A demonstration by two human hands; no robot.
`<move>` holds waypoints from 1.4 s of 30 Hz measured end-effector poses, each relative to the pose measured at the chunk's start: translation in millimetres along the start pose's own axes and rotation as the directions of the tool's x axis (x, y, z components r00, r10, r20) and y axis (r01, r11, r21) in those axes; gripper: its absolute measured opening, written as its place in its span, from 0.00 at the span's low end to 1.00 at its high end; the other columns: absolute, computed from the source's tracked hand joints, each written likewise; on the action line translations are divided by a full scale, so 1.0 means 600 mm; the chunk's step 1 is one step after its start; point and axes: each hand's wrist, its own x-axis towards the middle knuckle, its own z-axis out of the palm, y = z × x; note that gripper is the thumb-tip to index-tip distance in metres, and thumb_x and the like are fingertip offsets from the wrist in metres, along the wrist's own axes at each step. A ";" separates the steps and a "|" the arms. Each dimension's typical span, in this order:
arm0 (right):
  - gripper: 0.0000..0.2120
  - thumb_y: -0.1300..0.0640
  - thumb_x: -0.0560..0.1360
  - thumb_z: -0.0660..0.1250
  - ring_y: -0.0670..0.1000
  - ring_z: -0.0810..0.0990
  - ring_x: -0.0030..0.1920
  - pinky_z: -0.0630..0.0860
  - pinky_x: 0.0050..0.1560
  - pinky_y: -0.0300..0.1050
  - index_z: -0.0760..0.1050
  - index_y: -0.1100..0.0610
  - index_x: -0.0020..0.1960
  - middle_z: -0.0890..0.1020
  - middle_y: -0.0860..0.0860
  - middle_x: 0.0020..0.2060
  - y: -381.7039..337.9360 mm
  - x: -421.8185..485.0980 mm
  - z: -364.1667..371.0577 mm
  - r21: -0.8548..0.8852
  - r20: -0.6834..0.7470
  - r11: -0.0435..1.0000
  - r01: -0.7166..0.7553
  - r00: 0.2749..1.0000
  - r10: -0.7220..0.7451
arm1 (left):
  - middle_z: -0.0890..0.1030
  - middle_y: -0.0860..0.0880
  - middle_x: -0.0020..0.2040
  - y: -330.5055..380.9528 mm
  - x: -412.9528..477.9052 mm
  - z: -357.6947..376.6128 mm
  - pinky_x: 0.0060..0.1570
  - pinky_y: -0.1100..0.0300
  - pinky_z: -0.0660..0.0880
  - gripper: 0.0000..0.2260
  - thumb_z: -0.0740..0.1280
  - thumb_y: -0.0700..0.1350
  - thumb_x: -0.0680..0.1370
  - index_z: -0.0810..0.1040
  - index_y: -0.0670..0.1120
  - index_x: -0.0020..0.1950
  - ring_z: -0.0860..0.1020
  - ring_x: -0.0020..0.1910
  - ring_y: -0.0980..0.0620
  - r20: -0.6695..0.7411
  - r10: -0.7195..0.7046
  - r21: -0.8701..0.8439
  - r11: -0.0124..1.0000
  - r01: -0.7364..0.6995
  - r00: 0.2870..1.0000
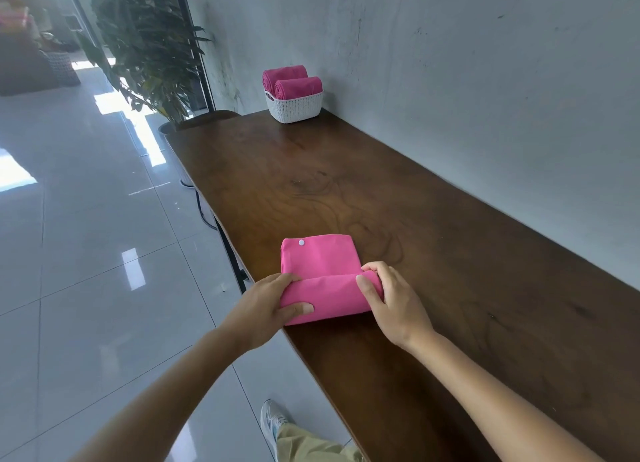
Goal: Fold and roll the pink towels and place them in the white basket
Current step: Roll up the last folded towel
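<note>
So you've got the pink towel (320,259) sitting near your edge of the worktop (450,253), folded into a strip and partly rolled up. The roll (332,297) lies crosswise in front of you, with its long axis running left to right, and you've got one hand on each end. Your left hand (266,305) grips the left end, thumb on the near side and fingers (282,278) curled over the top. Your right hand (391,302) is doing the same on the right end, wrapped around it. Neither hand is loose; both are holding the roll.

The bit that matters: the flat unrolled part stretches away from you, straight past the roll, with a little white snap (301,242) near its far left corner. So I'd say the push goes forward, away from your body, both hands together so the ends stay even. Neither hand is noticeably nearer.

The white basket (296,108) is way down the far end of the worktop by the wall, well apart from your hands, off in the same direction as you're rolling. Two rolled towels (294,80) are already in it, side by side. Looks tight for a third, tbh.
</note>
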 end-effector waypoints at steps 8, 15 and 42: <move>0.32 0.22 0.73 0.49 0.42 0.78 0.55 0.82 0.48 0.39 0.69 0.41 0.65 0.74 0.38 0.58 0.014 -0.039 -0.001 0.058 0.025 0.998 -0.030 0.999 0.028 | 0.82 0.55 0.49 -0.011 0.010 -0.010 0.46 0.61 0.80 0.32 0.60 0.79 0.67 0.78 0.55 0.55 0.82 0.47 0.55 0.201 -0.063 -0.257 0.960 0.115 0.978; 0.38 0.18 0.68 0.47 0.45 0.78 0.53 0.82 0.47 0.42 0.75 0.46 0.56 0.76 0.43 0.54 -0.005 -0.009 -0.010 0.096 0.107 0.977 -0.193 0.977 0.182 | 0.79 0.54 0.55 0.010 0.006 0.002 0.49 0.59 0.80 0.25 0.58 0.67 0.77 0.79 0.51 0.62 0.79 0.52 0.54 0.044 -0.154 -0.197 0.967 0.160 0.987; 0.30 0.27 0.77 0.55 0.42 0.74 0.62 0.75 0.49 0.30 0.63 0.40 0.74 0.71 0.38 0.66 -0.017 -0.005 0.005 0.138 0.089 0.990 -0.016 0.996 0.004 | 0.74 0.54 0.65 -0.007 0.021 -0.023 0.60 0.56 0.77 0.31 0.69 0.63 0.76 0.66 0.54 0.75 0.74 0.60 0.53 0.118 -0.041 0.010 0.999 0.040 0.992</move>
